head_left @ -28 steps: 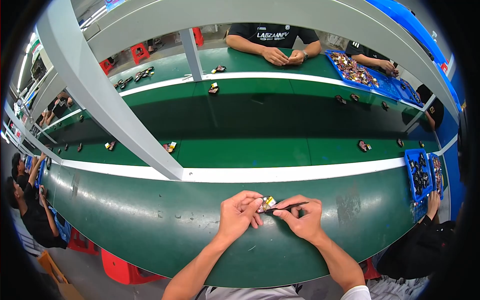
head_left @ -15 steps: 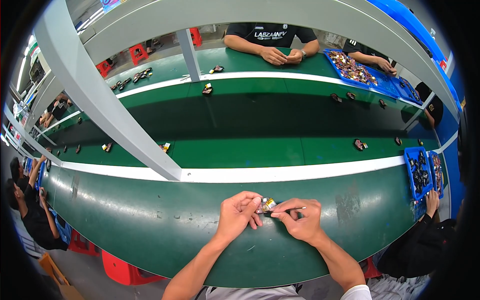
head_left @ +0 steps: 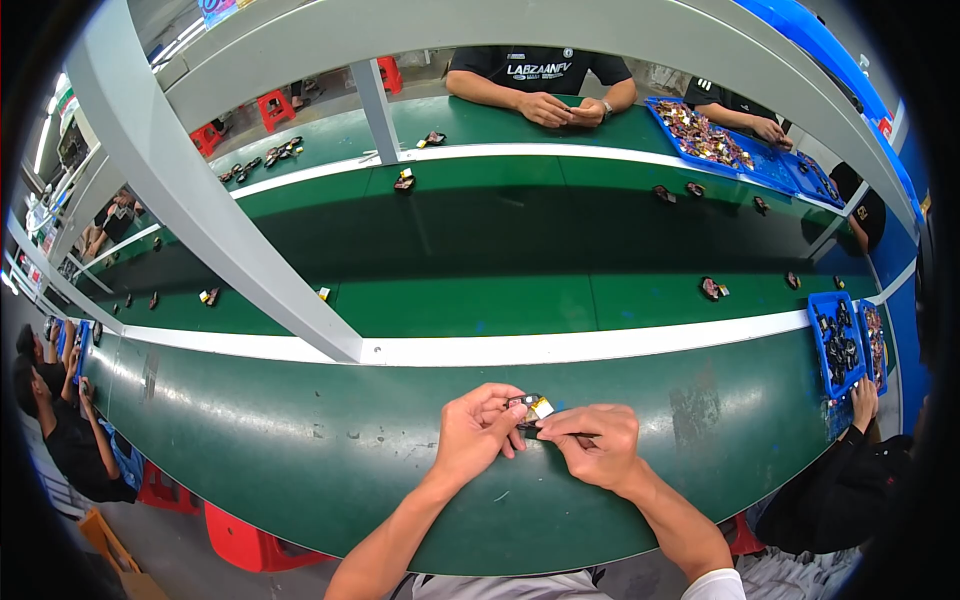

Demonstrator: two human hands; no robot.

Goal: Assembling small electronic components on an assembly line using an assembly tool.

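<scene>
Over the near green tabletop, my left hand (head_left: 474, 432) is closed on a small black-framed electronic assembly with a white and yellow piece (head_left: 541, 408). Thumb and fingers pinch it by its left side. My right hand (head_left: 603, 446) is closed in a pinch around a thin dark pen-like tool (head_left: 588, 435). The tool's inner end is at the assembly's lower right edge, partly covered by my fingertips. Whether it is tweezers or a single rod I cannot make out.
Beyond a white rail (head_left: 560, 346) runs a green conveyor belt (head_left: 460, 305) carrying scattered small assemblies (head_left: 711, 288). A grey post (head_left: 215, 205) slants across the left. A blue tray (head_left: 838, 345) of dark parts stands at right, near a co-worker's hand (head_left: 864, 403). Other people sit opposite and at left.
The pieces on the belt have shifted slightly left. My right hand has tilted the tool, and its outer end now shows lower and less far out. The assembly has turned slightly in my left hand.
</scene>
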